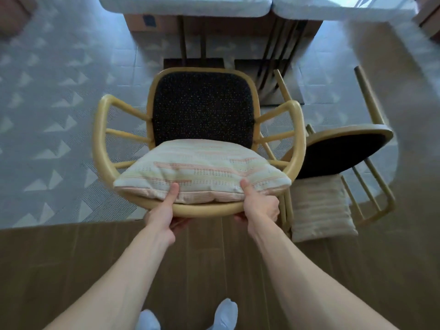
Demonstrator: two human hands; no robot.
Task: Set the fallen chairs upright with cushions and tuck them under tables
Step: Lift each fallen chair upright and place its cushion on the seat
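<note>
While hands (pixel 164 216) grip chair (pixel 202 209).

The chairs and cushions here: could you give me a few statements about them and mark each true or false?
1. Both hands, left hand and right hand, grip the back rail of the upright chair. True.
2. The striped cushion lies on the floor. False: it rests in the upright chair, with both thumbs pressing on it.
3. The second chair lies tipped over at the right. True.
4. The second cushion sits on the table. False: it lies on the floor by the fallen chair.
5. The upright chair's seat is plain white. False: it is dark and speckled.
</note>
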